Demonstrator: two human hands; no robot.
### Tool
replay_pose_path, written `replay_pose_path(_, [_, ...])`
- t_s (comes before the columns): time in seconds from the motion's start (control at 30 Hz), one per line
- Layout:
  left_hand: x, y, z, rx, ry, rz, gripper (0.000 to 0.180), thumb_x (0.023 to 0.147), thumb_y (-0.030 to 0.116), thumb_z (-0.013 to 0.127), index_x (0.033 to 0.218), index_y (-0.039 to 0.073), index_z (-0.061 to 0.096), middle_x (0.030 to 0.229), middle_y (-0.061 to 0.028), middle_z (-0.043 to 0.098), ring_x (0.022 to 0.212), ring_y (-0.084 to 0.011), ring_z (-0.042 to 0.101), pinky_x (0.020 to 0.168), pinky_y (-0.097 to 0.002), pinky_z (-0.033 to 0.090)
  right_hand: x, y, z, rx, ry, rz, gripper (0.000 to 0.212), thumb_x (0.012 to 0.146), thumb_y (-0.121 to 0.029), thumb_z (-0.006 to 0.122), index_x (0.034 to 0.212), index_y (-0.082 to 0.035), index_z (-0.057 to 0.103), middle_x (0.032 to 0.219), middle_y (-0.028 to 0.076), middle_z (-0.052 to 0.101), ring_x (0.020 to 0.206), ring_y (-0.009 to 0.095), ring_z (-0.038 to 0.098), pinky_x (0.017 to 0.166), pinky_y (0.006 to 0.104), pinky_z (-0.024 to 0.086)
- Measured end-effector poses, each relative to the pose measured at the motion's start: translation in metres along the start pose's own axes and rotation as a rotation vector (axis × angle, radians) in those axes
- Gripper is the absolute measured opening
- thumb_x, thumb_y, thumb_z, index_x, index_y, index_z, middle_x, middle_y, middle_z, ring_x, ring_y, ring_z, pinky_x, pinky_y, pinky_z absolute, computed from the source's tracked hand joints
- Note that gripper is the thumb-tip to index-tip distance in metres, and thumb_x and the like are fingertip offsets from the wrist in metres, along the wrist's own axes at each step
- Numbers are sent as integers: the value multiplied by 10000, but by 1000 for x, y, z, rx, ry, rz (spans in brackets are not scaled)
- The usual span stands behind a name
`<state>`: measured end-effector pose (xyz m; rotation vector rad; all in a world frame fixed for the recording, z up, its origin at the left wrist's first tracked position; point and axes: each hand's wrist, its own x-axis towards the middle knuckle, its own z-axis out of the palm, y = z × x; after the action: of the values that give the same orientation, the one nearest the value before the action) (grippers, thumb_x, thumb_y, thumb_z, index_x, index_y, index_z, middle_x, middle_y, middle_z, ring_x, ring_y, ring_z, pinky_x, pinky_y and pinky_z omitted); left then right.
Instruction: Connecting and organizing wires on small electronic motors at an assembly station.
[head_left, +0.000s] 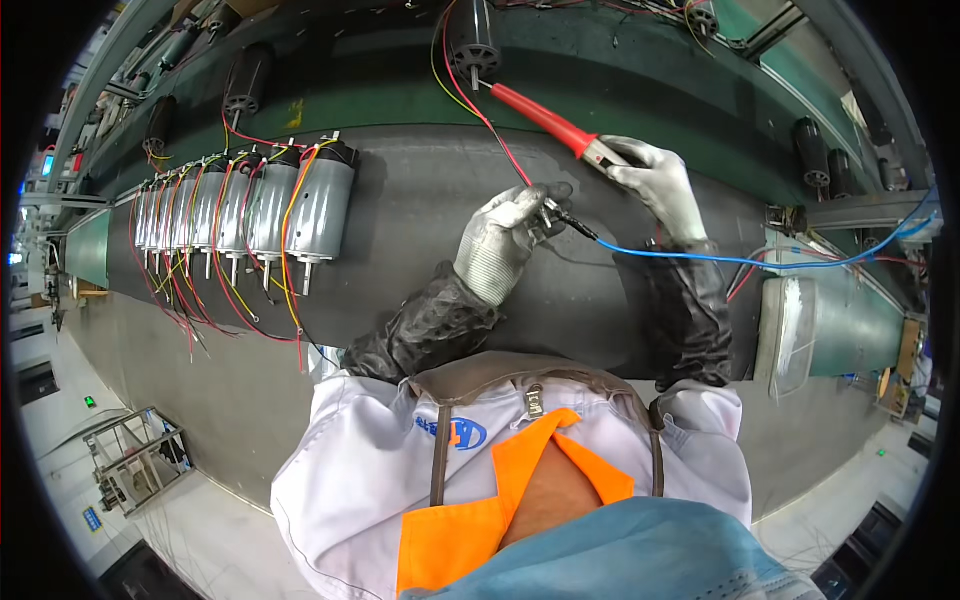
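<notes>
A blue face mask (620, 553) is nearest. Above the middle of the black-topped desk (420, 190), the left hand (497, 240) pinches a black clip (574, 222) on a blue cable (740, 263), beside a red wire (507, 152); the right hand (658, 188) has its fingers around a red test probe (545, 117), tip at the shaft of a black motor (473, 32) beyond the far edge. Silver motors (320, 210) line the left end.

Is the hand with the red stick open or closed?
Closed: the right hand grips the red stick by its near end.
</notes>
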<state>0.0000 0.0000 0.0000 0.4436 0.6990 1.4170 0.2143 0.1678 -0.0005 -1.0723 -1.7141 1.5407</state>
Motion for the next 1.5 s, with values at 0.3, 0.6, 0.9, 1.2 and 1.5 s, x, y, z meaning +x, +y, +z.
replay_pose_path(0.3, [5,-11,0,-19,-18,-38,410,1005,252,553,1269,-60,580,1282,-178,640,1173,-248,617,1005,-419,487,-30,-48,13,-688,168,-53,369,800,-78,735,1164,-20,716,959,155,731,839,168,691,768,307,541])
replay_pose_path(0.6, [19,-12,7,-26,34,-114,458,1005,296,566,1264,-81,598,1070,-121,686,950,-211,645,893,-362,523,-201,-1,-84,-1018,579,168,533,789,-181,765,1298,-97,630,1040,162,705,908,313,676,849,397,534])
replay_pose_path(0.9, [36,-11,-25,808,140,197,364,992,300,590,1126,-22,693,1134,-145,681,1012,-288,657,869,-399,521,-159,-54,43,356,-105,-36,539,914,-258,727,1281,109,584,970,146,701,837,192,675,825,338,547])
replay_pose_path(1.2, [-1,70,-16,2298,571,793,368,797,218,731,1107,29,677,1320,-188,580,1237,-379,525,997,-529,435,-157,-31,-35,-874,362,350,451,957,-246,659,1292,51,614,1008,123,738,829,198,696,785,331,555])
replay_pose_path(1.5, [73,-38,55,1684,-357,1041,434,802,202,688,1211,72,623,1240,-129,594,1219,-339,541,1002,-499,446,59,-5,-187,-1274,638,-63,571,895,-363,683,1371,-70,568,1227,252,660,1118,372,654,933,417,521])
